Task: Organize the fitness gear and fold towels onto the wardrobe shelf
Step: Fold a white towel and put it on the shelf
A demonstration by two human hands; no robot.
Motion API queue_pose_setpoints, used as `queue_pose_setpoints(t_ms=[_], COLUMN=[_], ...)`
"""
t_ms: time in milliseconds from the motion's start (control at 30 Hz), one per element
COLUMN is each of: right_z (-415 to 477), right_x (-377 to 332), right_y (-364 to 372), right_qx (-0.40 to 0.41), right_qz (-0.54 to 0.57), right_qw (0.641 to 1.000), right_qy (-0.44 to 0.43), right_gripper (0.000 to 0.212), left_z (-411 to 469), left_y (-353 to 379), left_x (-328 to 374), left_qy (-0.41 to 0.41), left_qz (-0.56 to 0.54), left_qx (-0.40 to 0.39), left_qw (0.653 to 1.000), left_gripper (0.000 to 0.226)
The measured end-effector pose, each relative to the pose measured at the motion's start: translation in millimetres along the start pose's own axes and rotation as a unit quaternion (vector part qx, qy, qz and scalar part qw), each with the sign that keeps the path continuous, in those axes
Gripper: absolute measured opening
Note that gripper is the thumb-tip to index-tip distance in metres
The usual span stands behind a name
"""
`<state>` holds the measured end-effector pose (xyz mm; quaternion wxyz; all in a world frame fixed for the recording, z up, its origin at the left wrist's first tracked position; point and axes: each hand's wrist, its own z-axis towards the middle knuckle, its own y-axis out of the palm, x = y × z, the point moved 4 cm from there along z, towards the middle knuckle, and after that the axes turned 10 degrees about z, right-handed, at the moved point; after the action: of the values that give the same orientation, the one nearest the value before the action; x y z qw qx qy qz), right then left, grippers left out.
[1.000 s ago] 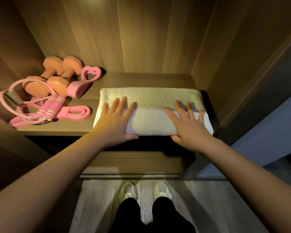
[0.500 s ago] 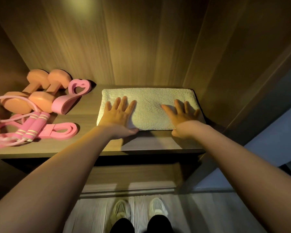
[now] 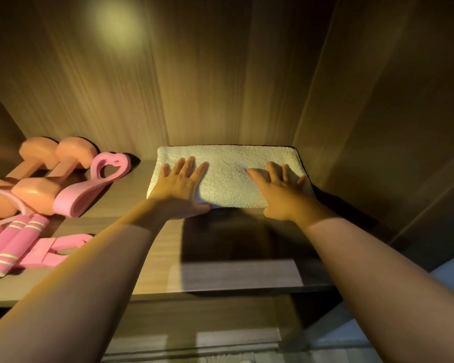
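Wardrobe shelf (image 3: 152,260), wood: folded white towel (image 3: 228,174) at back right corner. Left hand (image 3: 180,188) and right hand (image 3: 282,191) flat on it, fingers spread. Dumbbells (image 3: 37,179), pink jump rope (image 3: 13,239) at left edge.

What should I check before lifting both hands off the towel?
1. Towel lies wholly on the shelf, back from its front edge: ok.
2. Towel's rear edge at the back panel: ok.
3. Left hand flat on towel, not gripping: ok.
4. Right hand flat on towel, not gripping: ok.
5. Gap between towel and pink exerciser: ok.
6. Folds underneath tidy: cannot tell.
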<state>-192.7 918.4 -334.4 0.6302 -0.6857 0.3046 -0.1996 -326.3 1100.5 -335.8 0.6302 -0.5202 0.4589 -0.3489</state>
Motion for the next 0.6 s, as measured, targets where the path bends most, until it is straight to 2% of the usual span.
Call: queue_pose_setpoints(t_ms=[233, 433, 600], right_z=[18, 15, 13], right_x=[3, 1, -19], right_y=[-1, -6, -11], right_qx=[0.012, -0.008, 0.004], right_qz=[-0.017, -0.01, 0.036], right_qw=[1.0, 1.0, 0.997], right_qy=[0.0, 0.003, -0.065], right_gripper=[0.099, 0.102, 0.103], left_z=[18, 16, 18], left_y=[1, -5, -10], left_x=[-8, -5, 29], left_qy=[0.004, 0.016, 0.059], left_qz=[-0.009, -0.004, 0.002], left_qx=[0.004, -0.007, 0.039], left_qw=[1.0, 1.0, 0.998], left_gripper=[0.108, 0.109, 0.099])
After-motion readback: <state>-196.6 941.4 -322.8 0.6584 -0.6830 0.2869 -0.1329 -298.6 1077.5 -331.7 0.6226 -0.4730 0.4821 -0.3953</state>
